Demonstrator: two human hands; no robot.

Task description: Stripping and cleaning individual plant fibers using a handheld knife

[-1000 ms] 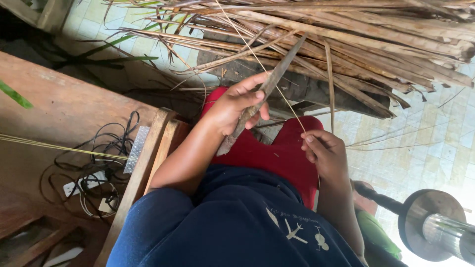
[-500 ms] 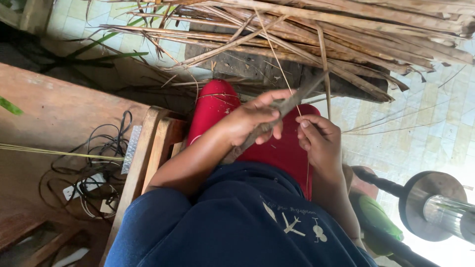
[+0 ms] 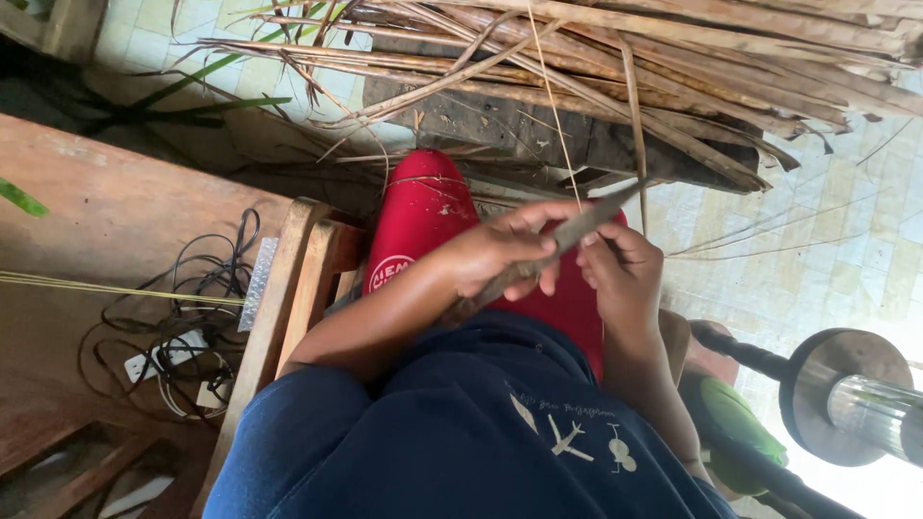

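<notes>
The left hand is clenched around the handle of a knife, its blade slanting up and right above the red shorts. The right hand sits just right of the blade, fingers curled, apparently pinching a thin leaf strip that runs up toward the pile of dry leaves; the pinch itself is hard to see.

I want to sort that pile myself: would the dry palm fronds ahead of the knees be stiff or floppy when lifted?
The dry palm fronds would probably lift light, since they look brown and dried out. The thick ribs lie straight, so likely stiff; the thin leaflets curl and droop, so likely floppy and brittle. They lie crossed and tangled, so one may drag others.
</notes>
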